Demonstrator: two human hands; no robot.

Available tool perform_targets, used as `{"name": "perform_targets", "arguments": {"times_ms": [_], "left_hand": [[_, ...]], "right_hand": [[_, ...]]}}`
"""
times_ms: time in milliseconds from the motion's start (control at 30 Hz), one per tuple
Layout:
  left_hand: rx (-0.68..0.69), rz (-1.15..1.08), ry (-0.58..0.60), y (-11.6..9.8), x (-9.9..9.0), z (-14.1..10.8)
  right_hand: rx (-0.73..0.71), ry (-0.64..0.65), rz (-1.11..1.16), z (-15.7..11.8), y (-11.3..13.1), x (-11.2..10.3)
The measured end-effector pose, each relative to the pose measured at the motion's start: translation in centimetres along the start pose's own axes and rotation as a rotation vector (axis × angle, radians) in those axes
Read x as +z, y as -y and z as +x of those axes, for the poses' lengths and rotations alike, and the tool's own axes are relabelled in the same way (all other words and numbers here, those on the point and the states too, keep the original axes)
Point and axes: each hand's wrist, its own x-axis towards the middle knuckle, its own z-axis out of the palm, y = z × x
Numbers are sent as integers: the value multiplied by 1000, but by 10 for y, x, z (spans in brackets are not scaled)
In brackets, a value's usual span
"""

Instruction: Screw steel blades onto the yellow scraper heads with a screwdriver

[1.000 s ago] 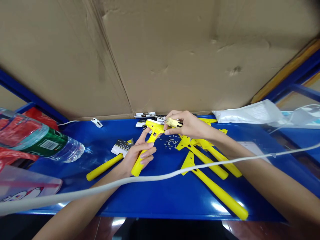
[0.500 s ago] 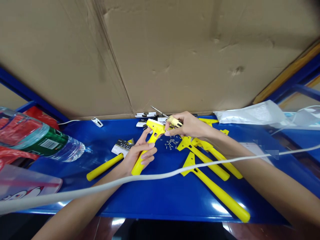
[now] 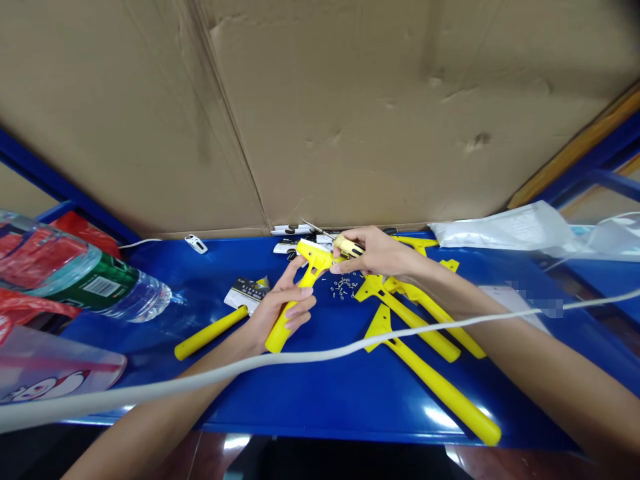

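My left hand (image 3: 290, 303) is wrapped round the handle of a yellow scraper (image 3: 316, 261), its wide head tilted up and away from me. In my right hand (image 3: 375, 250) is a screwdriver with a cream and black handle (image 3: 349, 247); its metal shaft points up and to the left, past the scraper head. The right fingertips are at the scraper head's right end; whether they touch it I cannot tell. Small screws and nuts (image 3: 344, 287) lie scattered on the blue table just beyond and below my right hand.
Several yellow scrapers (image 3: 445, 390) lie on the right of the blue table (image 3: 320, 407). At left are another yellow handle (image 3: 210, 333), a black-and-white packet (image 3: 245, 293), a water bottle (image 3: 110, 283) and a plastic cup (image 3: 65, 367). A white cable (image 3: 320, 357) crosses the foreground; cardboard (image 3: 350, 120) stands behind.
The whole view has shifted very slightly. Both hands keep their holds on the scraper and the screwdriver, with almost no movement; the scraper head looks slightly lower.
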Motion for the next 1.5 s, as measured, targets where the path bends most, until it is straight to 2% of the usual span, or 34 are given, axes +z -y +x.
{"name": "perform_targets", "arguments": {"times_ms": [333, 567, 767, 867, 967, 1100, 1200, 1333, 1500], "left_hand": [[-1, -78, -64, -1, 1, -1], [-14, -41, -28, 0, 3, -2], [-7, -47, -63, 0, 2, -2], [17, -55, -58, -1, 0, -1], [38, -53, -42, -2, -1, -1], [56, -31, -46, -4, -2, 0], [102, -42, -88, -5, -1, 2], [127, -49, -129, -6, 0, 2], [105, -5, -144, -6, 3, 2]], "right_hand": [[-29, 58, -40, 0, 1, -8], [-69, 53, -62, 0, -1, -8], [-67, 20, -124, 0, -1, -6], [-143, -102, -217, -3, 4, -14], [-228, -245, -379, -15, 14, -30], [-428, -192, -546, -36, 33, -55], [-540, -206, -603, -49, 46, -63], [-528, -253, -628, -60, 57, -60], [-553, -202, -667, -61, 59, -52]]}}
